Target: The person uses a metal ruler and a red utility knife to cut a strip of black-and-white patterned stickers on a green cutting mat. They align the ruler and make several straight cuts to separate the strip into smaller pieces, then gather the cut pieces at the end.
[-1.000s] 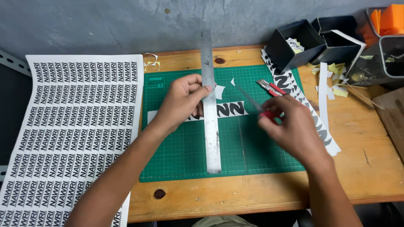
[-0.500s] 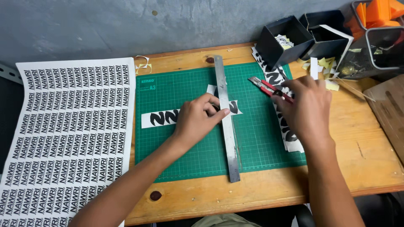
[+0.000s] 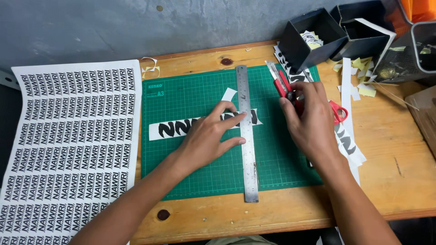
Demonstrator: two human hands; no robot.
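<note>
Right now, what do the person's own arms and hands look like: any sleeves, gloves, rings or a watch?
Both arms are bare up to the frame's lower edge, with no sleeve showing. The left hand and right hand have no gloves, and I see no ring, watch or wristband on either. Fingernails look short and unpainted. No markings or bandages are visible.

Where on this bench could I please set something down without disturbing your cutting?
Bare wood lies right of the green cutting mat, between the cut strips and the table edge. The mat's lower left, below the printed strip, is free. It is crowded around the black boxes, scraps and both hands.
</note>
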